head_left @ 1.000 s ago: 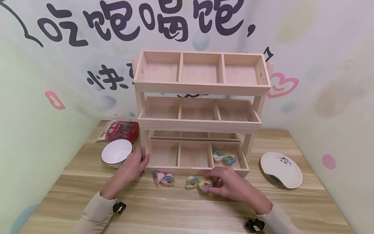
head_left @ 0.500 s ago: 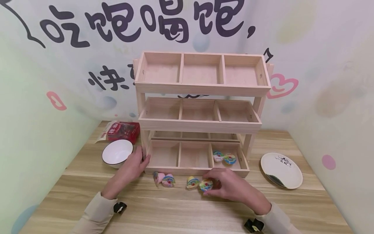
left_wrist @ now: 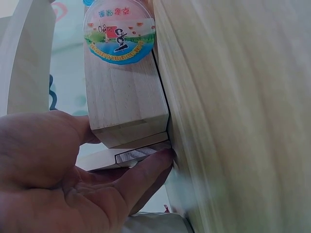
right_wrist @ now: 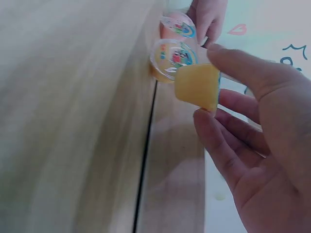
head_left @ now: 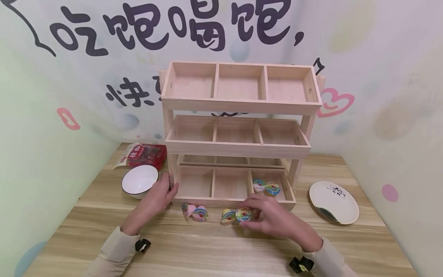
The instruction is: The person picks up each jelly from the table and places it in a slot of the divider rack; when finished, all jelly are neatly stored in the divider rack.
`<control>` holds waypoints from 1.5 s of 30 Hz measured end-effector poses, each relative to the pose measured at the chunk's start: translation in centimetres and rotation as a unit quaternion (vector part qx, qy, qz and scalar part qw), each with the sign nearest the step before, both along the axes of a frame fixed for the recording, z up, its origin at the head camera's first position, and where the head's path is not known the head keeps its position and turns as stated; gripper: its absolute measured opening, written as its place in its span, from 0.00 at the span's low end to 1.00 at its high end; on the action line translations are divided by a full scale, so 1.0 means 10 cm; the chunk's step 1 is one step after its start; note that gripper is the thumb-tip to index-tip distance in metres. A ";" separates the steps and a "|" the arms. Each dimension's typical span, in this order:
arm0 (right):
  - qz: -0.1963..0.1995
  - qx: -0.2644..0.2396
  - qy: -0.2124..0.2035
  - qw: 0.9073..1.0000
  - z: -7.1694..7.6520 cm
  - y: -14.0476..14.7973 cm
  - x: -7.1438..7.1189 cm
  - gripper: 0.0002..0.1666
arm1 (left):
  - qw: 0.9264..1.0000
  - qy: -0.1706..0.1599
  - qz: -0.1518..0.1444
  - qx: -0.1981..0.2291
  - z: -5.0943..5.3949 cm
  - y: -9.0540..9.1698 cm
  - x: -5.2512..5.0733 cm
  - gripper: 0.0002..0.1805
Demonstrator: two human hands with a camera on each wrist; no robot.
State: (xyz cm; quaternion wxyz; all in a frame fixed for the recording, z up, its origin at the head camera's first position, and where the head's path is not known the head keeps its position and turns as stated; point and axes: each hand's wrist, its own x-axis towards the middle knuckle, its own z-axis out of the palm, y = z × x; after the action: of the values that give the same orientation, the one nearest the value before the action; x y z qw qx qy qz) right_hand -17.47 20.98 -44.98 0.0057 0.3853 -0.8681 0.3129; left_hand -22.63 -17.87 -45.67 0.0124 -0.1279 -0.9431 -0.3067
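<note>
My left hand (head_left: 156, 195) grips the lower left corner of the three-tier wooden rack (head_left: 238, 150); in the left wrist view its thumb and fingers (left_wrist: 141, 182) lie around the end of the bottom box. Between thumb and fingertips, my right hand (head_left: 271, 215) pinches a yellow jelly cup (right_wrist: 197, 86) in front of that box. Another yellow jelly cup (head_left: 228, 217) lies just left of it. Two pink jelly cups (head_left: 199, 214) lie farther left along the rack's front. Two more jelly cups (head_left: 272, 188) sit in the bottom tier's right compartment.
A white bowl (head_left: 140, 180) stands left of the rack, close to my left hand, with a red food package (head_left: 147, 155) behind it. At the right lies a white plate (head_left: 333, 202). Patterned walls enclose the wooden table (head_left: 221, 254).
The pinched jelly cup has moved slightly toward the rack, and its printed lid shows more fully. My left hand keeps its grip on the rack corner.
</note>
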 end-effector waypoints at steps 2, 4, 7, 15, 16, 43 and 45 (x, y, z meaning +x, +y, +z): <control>-0.004 -0.009 0.023 1.000 0.05 -0.01 -0.02 0.26 | 1.000 0.005 -0.003 0.001 0.00 0.00 0.00 0.22; -0.012 -0.016 0.044 0.999 0.08 -0.02 -0.04 0.26 | 1.000 0.010 -0.004 0.004 0.01 0.00 0.00 0.22; -0.029 -0.018 0.067 0.997 0.12 -0.02 -0.10 0.26 | 1.000 0.024 -0.003 0.001 0.01 0.00 -0.01 0.21; -0.067 -0.045 0.096 0.992 0.14 0.00 -0.29 0.27 | 1.000 0.004 -0.004 -0.002 0.02 0.02 0.01 0.23; -0.070 -0.047 0.098 0.992 0.14 0.00 -0.32 0.27 | 1.000 0.002 -0.004 -0.004 0.02 0.02 0.02 0.23; -0.167 0.075 0.087 0.979 -0.05 -0.12 -0.77 0.27 | 1.000 0.012 -0.005 -0.012 0.01 0.01 0.01 0.23; -0.173 0.084 0.081 0.978 -0.06 -0.12 -0.78 0.27 | 1.000 0.008 -0.005 -0.013 0.01 0.02 0.01 0.23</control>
State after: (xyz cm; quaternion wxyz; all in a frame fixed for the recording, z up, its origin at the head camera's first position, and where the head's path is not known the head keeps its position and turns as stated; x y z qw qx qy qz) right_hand -25.24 19.73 -45.60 0.0975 0.2526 -0.9414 0.2012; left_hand -22.49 -17.70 -45.54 0.0170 -0.1348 -0.9462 -0.2938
